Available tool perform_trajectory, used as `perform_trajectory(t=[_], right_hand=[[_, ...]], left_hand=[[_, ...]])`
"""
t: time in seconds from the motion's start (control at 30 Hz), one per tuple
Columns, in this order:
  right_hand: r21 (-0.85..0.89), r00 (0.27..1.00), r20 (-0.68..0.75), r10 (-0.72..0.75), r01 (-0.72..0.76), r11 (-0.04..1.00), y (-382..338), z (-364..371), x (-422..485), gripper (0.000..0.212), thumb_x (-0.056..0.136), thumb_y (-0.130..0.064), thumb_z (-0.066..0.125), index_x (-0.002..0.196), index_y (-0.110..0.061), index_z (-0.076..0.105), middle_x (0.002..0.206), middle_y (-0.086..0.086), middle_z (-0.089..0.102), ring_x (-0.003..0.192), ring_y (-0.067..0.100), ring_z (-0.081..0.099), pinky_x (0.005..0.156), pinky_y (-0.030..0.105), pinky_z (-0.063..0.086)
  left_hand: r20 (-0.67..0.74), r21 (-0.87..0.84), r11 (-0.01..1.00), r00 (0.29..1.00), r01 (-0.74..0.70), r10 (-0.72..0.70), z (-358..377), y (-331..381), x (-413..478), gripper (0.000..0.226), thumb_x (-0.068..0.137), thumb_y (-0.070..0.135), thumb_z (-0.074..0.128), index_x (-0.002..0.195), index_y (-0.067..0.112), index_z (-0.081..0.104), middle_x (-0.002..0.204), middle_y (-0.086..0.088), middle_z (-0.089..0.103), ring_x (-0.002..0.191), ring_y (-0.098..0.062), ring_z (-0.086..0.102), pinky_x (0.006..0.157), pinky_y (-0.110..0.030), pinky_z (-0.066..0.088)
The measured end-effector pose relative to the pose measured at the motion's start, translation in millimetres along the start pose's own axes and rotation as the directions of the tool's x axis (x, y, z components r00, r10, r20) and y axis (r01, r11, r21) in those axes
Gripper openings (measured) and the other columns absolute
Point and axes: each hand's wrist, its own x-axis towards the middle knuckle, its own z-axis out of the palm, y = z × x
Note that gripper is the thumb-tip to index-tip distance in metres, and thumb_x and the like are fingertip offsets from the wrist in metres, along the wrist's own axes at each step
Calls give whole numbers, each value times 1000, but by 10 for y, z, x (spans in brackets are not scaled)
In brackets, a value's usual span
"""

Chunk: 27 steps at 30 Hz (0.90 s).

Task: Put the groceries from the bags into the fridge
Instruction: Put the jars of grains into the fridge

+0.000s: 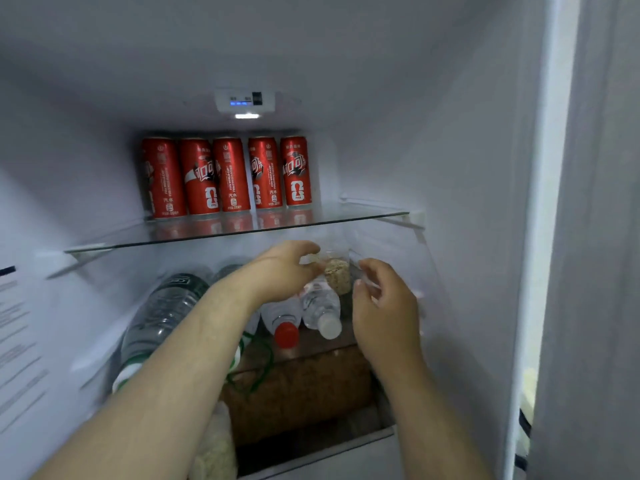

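Note:
Both my hands reach into the open fridge under the glass shelf (363, 220). Between them is a clear plastic packet of tan grain (337, 277), held above the lying bottles. My left hand (287, 271) pinches its left top edge. My right hand (384, 303) has its fingers curled on the packet's clear right side. Below lie several water bottles: a large one with a green label (162, 313), one with a red cap (285, 332) and one with a white cap (327, 323).
Several red soda cans (228, 174) stand in a row at the back of the upper glass shelf. Under the bottle shelf sit brown grain-like packs (298, 393). The fridge's right wall (467, 271) is close to my right hand. A pale pack (214, 445) lies at the bottom front.

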Motion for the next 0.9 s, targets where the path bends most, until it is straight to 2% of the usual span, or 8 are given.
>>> perform_trajectory(t=[0.1,0.23,0.33,0.47,0.57,0.63,0.73,0.9], right_hand=[[81,969,-89,-229,236,968,-60,35,-439,19,91,-13,54,101,-23,67,95,-11,66,90,2,62,76,17,50],[135,866,12,-501,495,859,120,191,-1079,13,80,-10,54,76,-8,66,72,0,61,67,14,57,60,29,47],[169,859,173,-481,455,874,397,334,-1388,12,80,-11,54,76,-10,65,71,-1,59,65,12,56,57,32,47],[159,850,410,-330,290,944,600,602,-1588,16,87,-22,55,96,-18,68,86,-8,63,80,5,60,68,28,53],[131,819,544,-182,131,983,626,828,-1585,26,90,-23,62,116,-24,65,100,-24,57,96,-6,56,82,21,50],[111,788,604,-116,61,992,627,968,-1552,45,88,-26,66,132,-26,56,117,-20,54,110,-5,52,94,23,48],[61,728,681,-79,51,997,645,1137,-1515,65,86,-30,69,144,-30,42,132,-12,42,119,-1,43,104,21,41],[3,664,747,-38,54,999,668,1284,-1449,76,87,-27,72,151,-26,32,134,-6,40,116,-3,36,85,-7,25]], left_hand=[[-228,-56,998,973,-36,22,5,33,-527,39,95,37,55,133,31,53,133,7,56,109,-4,52,84,-23,44],[-700,-246,934,714,-260,14,212,-115,-1405,16,90,25,60,85,39,66,82,18,69,80,4,62,73,-11,49],[-789,-326,912,603,-249,-117,523,-386,-1898,21,81,30,53,67,32,68,73,12,69,70,-5,64,65,-18,50],[-769,-543,830,473,-127,-430,839,-878,-2237,20,73,36,52,69,36,71,68,8,69,70,-19,65,68,-30,51],[-675,-615,786,476,59,-564,1019,-1144,-2319,15,73,34,55,82,32,67,84,9,70,89,-22,66,77,-28,51],[-633,-612,778,499,145,-591,1127,-1224,-2318,29,76,27,57,104,32,60,104,13,64,104,-15,62,90,-29,50],[-655,-496,841,542,217,-526,1192,-1256,-2294,50,83,8,63,122,35,49,111,26,54,108,0,52,93,-12,39],[-611,-289,865,617,411,-497,1209,-1343,-2180,75,81,5,63,148,20,34,139,-8,46,123,-27,50,97,-37,46]])
